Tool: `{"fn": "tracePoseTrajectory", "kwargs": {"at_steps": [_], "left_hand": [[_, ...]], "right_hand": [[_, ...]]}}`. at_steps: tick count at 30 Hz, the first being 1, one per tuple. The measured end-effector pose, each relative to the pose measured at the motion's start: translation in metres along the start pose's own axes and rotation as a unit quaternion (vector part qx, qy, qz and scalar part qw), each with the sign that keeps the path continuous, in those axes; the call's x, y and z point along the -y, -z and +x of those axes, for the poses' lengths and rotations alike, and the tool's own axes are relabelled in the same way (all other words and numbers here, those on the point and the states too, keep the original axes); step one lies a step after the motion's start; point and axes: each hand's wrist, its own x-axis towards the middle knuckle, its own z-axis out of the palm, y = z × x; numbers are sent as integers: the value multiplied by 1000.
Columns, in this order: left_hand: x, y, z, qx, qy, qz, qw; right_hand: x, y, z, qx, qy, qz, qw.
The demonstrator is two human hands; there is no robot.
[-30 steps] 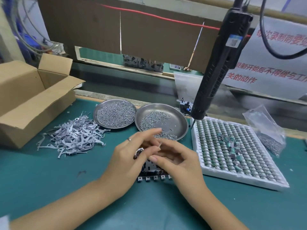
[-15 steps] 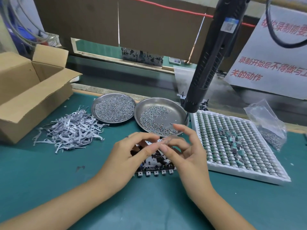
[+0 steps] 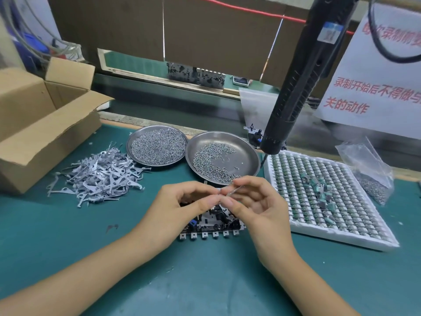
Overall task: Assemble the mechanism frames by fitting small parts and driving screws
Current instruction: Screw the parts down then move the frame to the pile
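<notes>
A metal mechanism frame with black parts and a row of tabs along its near edge lies on the green mat, partly hidden under both hands. My left hand hovers over its left half with fingers curled, thumb and fingertips meeting the right hand's. My right hand pinches a small thin metal part above the frame. Behind them stand two steel dishes of screws, the left dish and the right dish. A black electric screwdriver hangs above the right dish's edge.
A pile of grey stamped metal levers lies at left, beside an open cardboard box. A white tray of small green parts sits at right, with a clear bag of screws behind it. A single lever lies loose on the mat.
Both hands have lifted slightly off the frame and their fingertips now meet above it, the right hand pinching the thin part. The view has shifted down a little.
</notes>
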Motion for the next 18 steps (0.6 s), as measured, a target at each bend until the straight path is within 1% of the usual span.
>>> {"fn": "tracePoseTrajectory", "kwargs": {"at_steps": [5,9,13,18], "left_hand": [[-5,8,2,-35,-9,58,998],[-5,15,1,-11,-7,120,993],[-4,18,1,2,3,118,993],[-3,19,2,1,14,117,993]], "right_hand": [[2,2,-2,0,-4,-70,998],[3,7,1,3,-9,-109,994],[1,8,2,-11,-2,-142,990],[0,9,2,-17,-4,-147,989]]}}
